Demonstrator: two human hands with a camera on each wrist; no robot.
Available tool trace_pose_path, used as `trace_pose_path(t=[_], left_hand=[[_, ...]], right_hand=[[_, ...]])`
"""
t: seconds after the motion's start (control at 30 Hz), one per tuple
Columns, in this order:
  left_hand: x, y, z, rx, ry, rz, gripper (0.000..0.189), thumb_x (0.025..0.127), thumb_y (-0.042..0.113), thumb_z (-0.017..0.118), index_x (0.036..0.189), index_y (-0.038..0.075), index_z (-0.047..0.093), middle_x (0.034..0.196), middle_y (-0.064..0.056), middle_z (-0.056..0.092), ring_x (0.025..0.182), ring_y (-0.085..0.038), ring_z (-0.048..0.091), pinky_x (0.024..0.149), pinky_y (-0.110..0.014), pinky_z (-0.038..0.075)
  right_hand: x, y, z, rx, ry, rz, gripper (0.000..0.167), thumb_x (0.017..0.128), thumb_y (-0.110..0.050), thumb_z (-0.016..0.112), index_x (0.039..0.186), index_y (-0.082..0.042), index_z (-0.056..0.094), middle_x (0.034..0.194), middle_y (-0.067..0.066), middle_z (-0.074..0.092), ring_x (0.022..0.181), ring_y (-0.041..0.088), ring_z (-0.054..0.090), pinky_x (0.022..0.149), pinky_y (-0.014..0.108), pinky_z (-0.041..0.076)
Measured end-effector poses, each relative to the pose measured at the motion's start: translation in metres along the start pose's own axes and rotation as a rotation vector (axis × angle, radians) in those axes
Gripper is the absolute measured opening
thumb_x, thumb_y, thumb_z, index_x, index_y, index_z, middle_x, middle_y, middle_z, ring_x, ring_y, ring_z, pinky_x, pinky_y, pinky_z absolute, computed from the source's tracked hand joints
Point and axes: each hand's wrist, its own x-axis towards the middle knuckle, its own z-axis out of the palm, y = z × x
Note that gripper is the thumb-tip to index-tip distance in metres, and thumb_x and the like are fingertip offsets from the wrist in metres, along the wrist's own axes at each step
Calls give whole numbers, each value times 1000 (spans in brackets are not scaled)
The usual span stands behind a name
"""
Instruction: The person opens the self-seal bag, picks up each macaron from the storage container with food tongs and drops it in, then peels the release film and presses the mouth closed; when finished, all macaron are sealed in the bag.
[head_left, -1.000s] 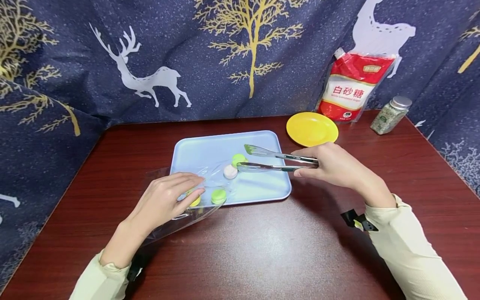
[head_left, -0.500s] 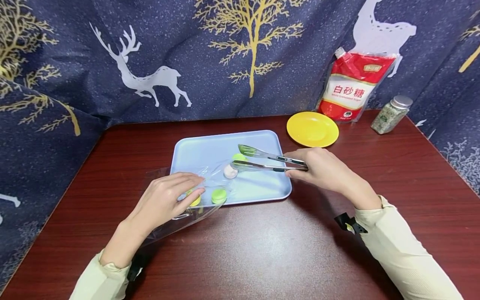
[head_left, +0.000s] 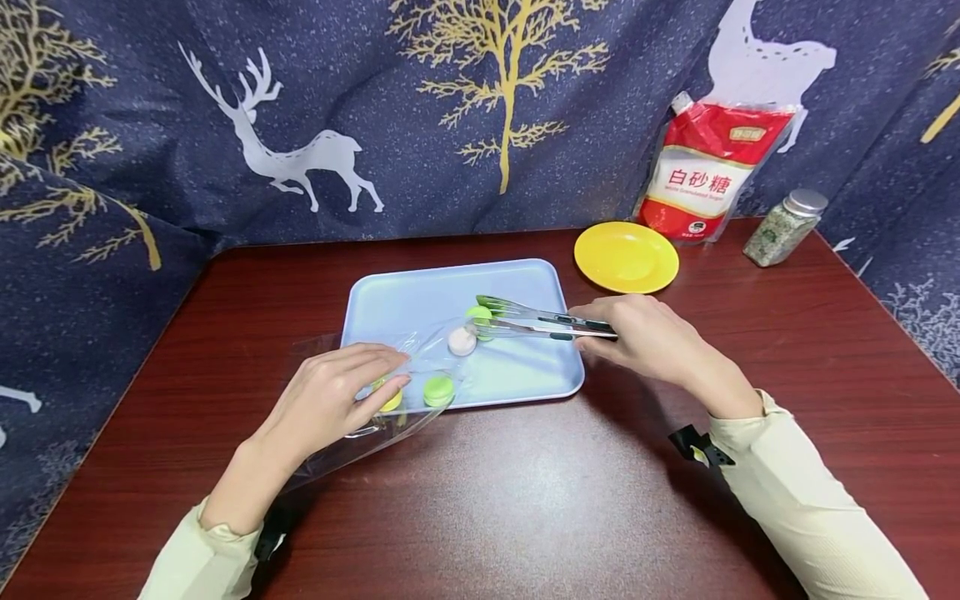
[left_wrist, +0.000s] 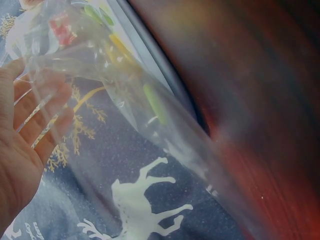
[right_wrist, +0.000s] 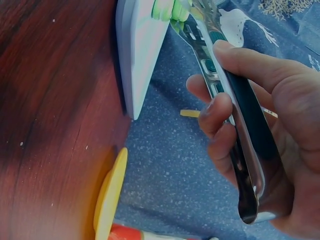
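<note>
My right hand grips metal tongs, with the arms squeezed closer together over the tray. At their tips is a green macaron, and a whitish macaron lies right beside it. My left hand holds a clear plastic bag that drapes over the tray's near left part; in the left wrist view the fingers show through the film. Seen through the plastic are another green macaron and a yellow macaron, partly hidden by my left hand. Whether these two lie inside the bag I cannot tell.
A light blue tray lies on the dark red wooden table. Behind my right hand are a yellow plate, a red and white sugar pouch and a jar of dried herbs. A patterned cloth hangs behind.
The tongs moved left to the far green macaron with my right hand, and then their arms came closer together around it. My left hand and the bag stayed in place.
</note>
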Motion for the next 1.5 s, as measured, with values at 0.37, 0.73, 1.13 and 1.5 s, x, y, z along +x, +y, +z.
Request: trace_pose_path(t=[0.37, 0.73, 1.13, 1.5], left_hand=[[0, 0, 0, 5, -8, -6, 30, 93, 31, 56, 100, 6, 72, 95, -3, 69, 94, -18, 64, 81, -39, 52], [2, -1, 1, 7, -3, -1, 33, 95, 32, 53, 98, 6, 72, 95, -2, 70, 93, -18, 64, 81, -38, 51], [0, -1, 0, 5, -4, -7, 32, 95, 32, 53, 100, 6, 71, 95, -2, 69, 94, -19, 64, 82, -39, 51], [0, -1, 0, 0, -6, -4, 30, 95, 29, 53, 97, 6, 72, 95, -2, 69, 93, -18, 64, 81, -39, 51]], right_hand=[[-2, -2, -2, -29, 17, -9, 36, 80, -23, 75, 113, -9, 68, 94, 2, 68, 69, 13, 55, 60, 35, 49], [-6, 2, -12, 10, 32, -30, 29, 81, -17, 73, 110, -12, 70, 95, -2, 69, 76, 12, 59, 68, 38, 51], [-10, 2, -27, 8, 26, -71, 27, 80, -17, 74, 106, -12, 71, 88, -5, 67, 69, 9, 54, 63, 34, 50], [-12, 1, -31, 41, 9, -119, 24, 80, -13, 74, 104, -11, 71, 87, -8, 66, 68, 6, 53, 63, 31, 48]])
